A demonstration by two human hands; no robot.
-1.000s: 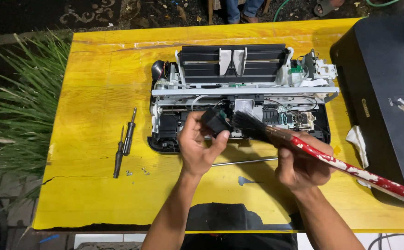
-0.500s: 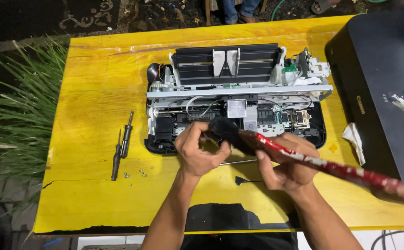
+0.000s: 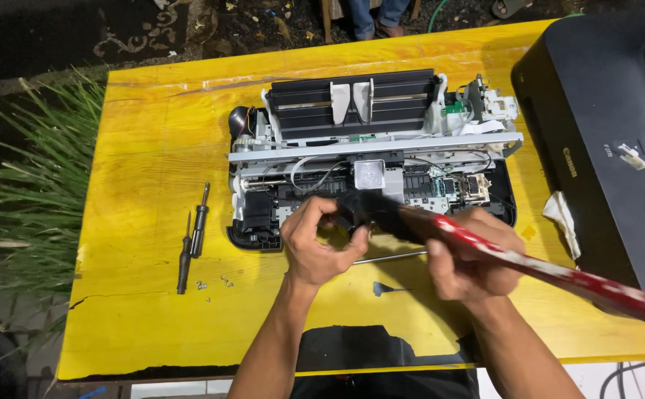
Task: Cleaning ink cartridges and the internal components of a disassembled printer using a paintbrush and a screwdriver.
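An opened printer chassis (image 3: 370, 159) with its cover off lies on the yellow table (image 3: 152, 148). My left hand (image 3: 319, 240) grips a small black printer part (image 3: 350, 209) just in front of the chassis. My right hand (image 3: 470, 255) holds a paintbrush with a red, white-speckled handle (image 3: 559, 273); its dark bristles (image 3: 389, 214) rest against the black part. The handle runs off to the lower right.
Two black screwdrivers (image 3: 193, 236) and a few small screws (image 3: 215, 282) lie at the left. A thin metal rod (image 3: 389, 257) lies near my hands. A black printer cover (image 3: 611, 140) fills the right, with a white cloth (image 3: 562, 218) beside it. Green plants (image 3: 19, 199) stand left.
My hands with the black part and brush have shifted slightly toward me, away from the chassis. The view has drifted a little; the brush bristles stay on the part.
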